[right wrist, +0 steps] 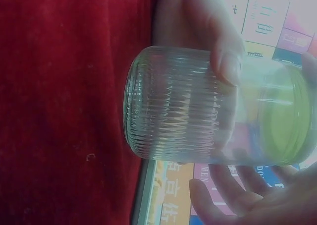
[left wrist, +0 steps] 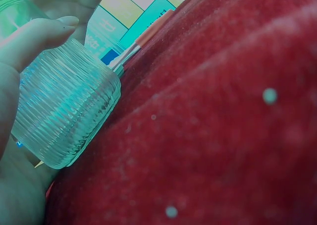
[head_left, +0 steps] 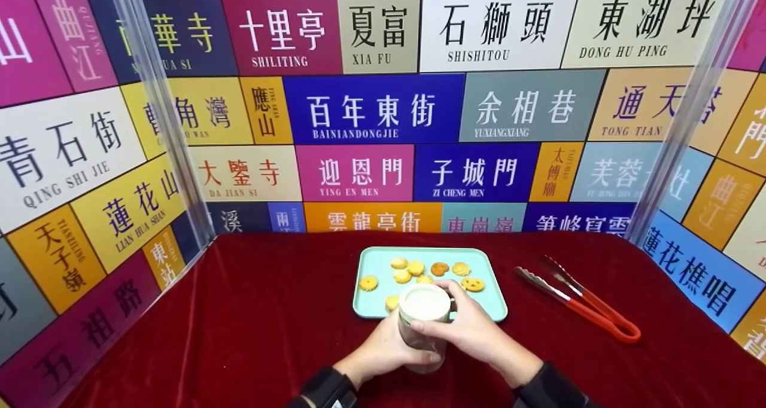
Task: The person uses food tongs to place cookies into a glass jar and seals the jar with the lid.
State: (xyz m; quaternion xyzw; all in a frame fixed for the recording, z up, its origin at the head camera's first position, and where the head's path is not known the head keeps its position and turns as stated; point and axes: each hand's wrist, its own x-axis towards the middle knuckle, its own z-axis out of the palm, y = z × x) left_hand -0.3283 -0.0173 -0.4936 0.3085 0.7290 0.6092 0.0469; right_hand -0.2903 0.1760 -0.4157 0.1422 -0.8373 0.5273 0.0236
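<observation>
A clear glass jar (right wrist: 173, 106) with ribbed sides and a pale lid (head_left: 426, 300) stands upright in front of me, between both hands. My left hand (head_left: 380, 349) grips the jar's body, its thumb (left wrist: 44, 39) lying across the ribbed glass. At the top, my right hand (head_left: 476, 330) holds the lid from the right, thumb at the near side and fingers curved round the far side. The ribbed lower part looks see-through in both wrist views. The jar overlaps the near edge of a mint-green tray (head_left: 494, 297) in the head view.
Several small biscuits (head_left: 440, 268) lie scattered on the tray. To its right, tongs (head_left: 589, 309) with red handles rest on the dark red tablecloth (head_left: 251, 324). Walls with coloured sign panels (head_left: 371, 109) enclose the table at the back and sides.
</observation>
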